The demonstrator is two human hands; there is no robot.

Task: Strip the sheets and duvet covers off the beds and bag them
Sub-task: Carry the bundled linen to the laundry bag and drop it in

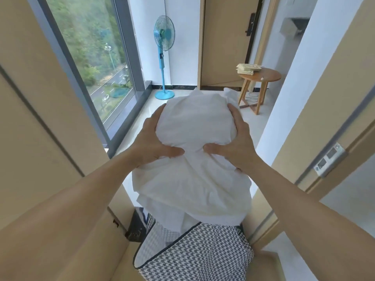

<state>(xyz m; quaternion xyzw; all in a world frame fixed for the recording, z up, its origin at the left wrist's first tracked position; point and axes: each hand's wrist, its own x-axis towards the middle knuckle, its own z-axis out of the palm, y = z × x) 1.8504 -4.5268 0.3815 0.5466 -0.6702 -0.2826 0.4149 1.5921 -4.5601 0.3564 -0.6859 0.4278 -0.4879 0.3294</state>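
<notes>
A bunched white bundle of bed linen (194,126) hangs in the middle of the head view, its lower folds trailing into the open mouth of a houndstooth laundry bag (194,252) below. My left hand (154,138) grips the bundle's left side, thumb pressed into the cloth. My right hand (233,142) grips its right side the same way, fingers wrapped round the far edge. Both forearms reach forward from the bottom corners. The inside of the bag is mostly hidden by the linen.
A blue standing fan (164,57) stands by the window (91,57) ahead. A round wooden side table (261,82) with folded papers sits at the right near a tan door (225,37). Beige panels flank me left and right; pale tiled floor (178,98) lies ahead.
</notes>
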